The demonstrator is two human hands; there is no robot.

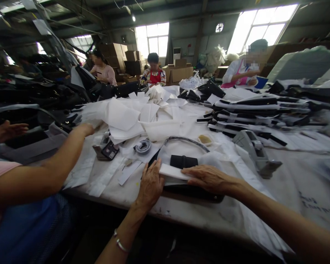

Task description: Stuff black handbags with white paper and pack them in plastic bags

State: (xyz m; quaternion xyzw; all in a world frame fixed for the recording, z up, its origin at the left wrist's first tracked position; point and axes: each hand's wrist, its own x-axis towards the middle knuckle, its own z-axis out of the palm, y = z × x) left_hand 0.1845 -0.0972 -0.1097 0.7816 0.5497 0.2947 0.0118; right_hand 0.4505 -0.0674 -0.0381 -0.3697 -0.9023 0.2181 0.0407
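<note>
In the head view a black handbag lies on the table in front of me, partly under translucent white wrapping. Its handle, wrapped in clear film, arches away from me. A folded strip of white foam sheet lies across the bag, below a black flap or strap piece. My left hand closes on the strip's left end at the bag's edge. From the right, my right hand holds the other end, fingers pointing left and thumb beneath. Parts of the bag are hidden under both hands.
Tape dispensers stand left and right, with a grey roll between. White foam sheets pile up behind; stacked black bags lie right. A co-worker's arm reaches in from the left; other people sit across the table.
</note>
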